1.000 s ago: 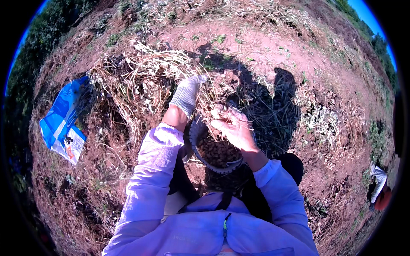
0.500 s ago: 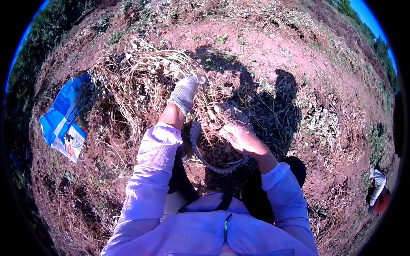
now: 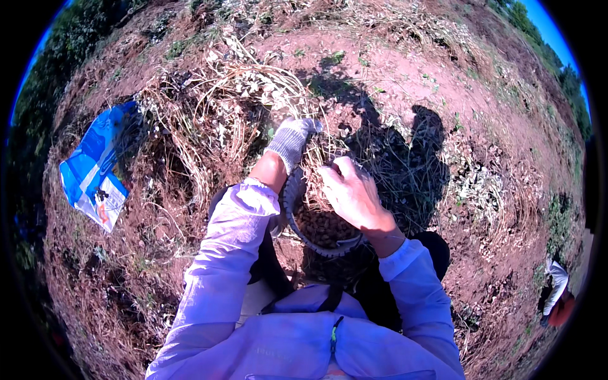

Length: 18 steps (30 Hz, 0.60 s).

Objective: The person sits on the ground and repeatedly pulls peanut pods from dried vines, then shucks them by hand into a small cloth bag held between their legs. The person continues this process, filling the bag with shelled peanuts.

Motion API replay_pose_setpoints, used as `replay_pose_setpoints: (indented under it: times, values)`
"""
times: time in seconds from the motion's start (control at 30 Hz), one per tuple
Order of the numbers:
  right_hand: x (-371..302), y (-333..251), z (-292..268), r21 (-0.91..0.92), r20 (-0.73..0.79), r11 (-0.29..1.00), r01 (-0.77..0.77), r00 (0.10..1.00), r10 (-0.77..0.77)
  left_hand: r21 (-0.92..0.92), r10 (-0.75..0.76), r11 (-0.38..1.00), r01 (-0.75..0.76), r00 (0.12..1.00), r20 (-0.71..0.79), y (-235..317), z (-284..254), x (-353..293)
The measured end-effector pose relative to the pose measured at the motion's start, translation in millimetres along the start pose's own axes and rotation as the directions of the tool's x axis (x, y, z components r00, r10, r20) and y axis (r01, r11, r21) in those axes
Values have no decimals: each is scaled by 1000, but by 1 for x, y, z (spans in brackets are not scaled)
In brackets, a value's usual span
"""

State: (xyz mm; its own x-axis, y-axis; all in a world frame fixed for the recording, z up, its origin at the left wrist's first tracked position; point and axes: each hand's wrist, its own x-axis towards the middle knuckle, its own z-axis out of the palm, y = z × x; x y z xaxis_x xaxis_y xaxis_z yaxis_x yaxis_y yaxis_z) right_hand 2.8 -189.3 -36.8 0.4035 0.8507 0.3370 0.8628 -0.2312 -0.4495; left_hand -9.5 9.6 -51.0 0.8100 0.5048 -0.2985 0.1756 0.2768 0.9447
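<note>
My left hand (image 3: 296,138), in a light grey knitted glove, is closed around a bunch of dried peanut plants (image 3: 320,151) by the stems. The root ends hang over a round container (image 3: 292,218) with a pale ribbed rim, between my legs. Brown peanuts (image 3: 326,229) fill part of it. My bare right hand (image 3: 349,195) is over the container's right side, its bent fingers gripping the root end of the bunch. Its fingertips are partly hidden, so single pods in them cannot be made out.
A heap of dried plants (image 3: 218,104) lies ahead and to the left. Beside it rests a blue and white plastic sack (image 3: 95,168). More dry plants (image 3: 487,183) cover the reddish soil at right. Far right, another person (image 3: 558,294) is bent low.
My left hand has come slightly right and down with the plants. My right hand has shifted up a little, its fingers bending more, and more peanuts show in the container.
</note>
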Motion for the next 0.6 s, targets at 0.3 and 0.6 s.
replay_pose_setpoints:
  times: [0.3,0.6]
  values:
    - [4,-1,16,879,-76,453,-153,890,449,375,210,899,-225,974,82,2,-14,4]
    - [-1,4,16,164,-519,983,88,855,10,665,305,662,-346,935,183,6,1,4]
